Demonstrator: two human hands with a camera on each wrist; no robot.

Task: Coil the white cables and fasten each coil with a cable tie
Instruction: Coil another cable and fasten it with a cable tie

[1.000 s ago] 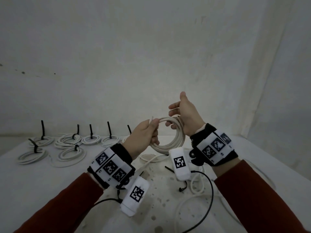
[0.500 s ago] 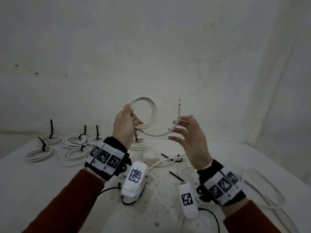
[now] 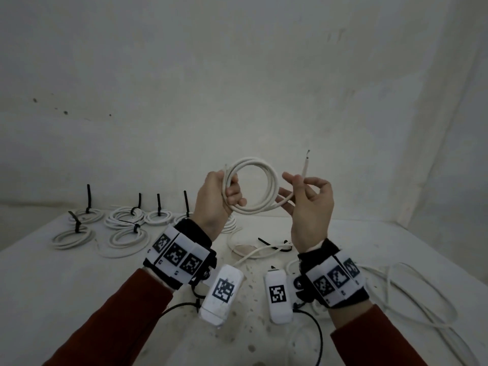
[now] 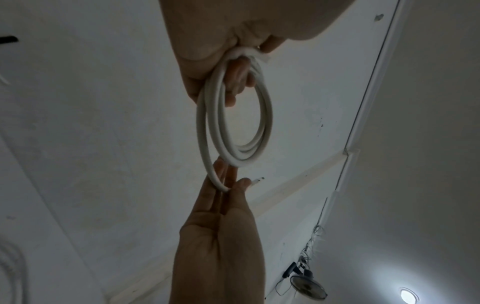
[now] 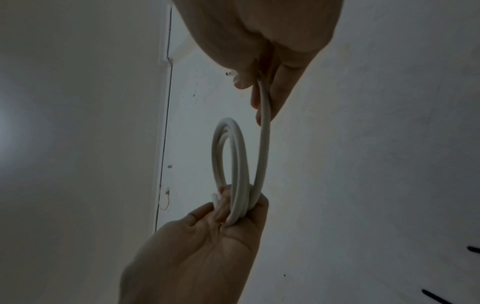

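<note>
From the head view, at frame centre, the left hand [image 3: 214,199] gripped the white coil [image 3: 250,188] above the surface [image 3: 52,281], while the right hand [image 3: 309,207] pinched the loose cable end [image 3: 305,167]. Tied coils [image 3: 126,220] lay at middle left, and a black cable tie [image 3: 274,244] lay below the hands.

In the left wrist view, the coil hung from clenched fingers [image 4: 239,78] at upper centre.

In the right wrist view, the tail ran between pinching fingers [image 5: 280,86] at the top.

Winding looked nearly finished; next, the tail probably needs laying onto the loops before fetching a tie.
</note>
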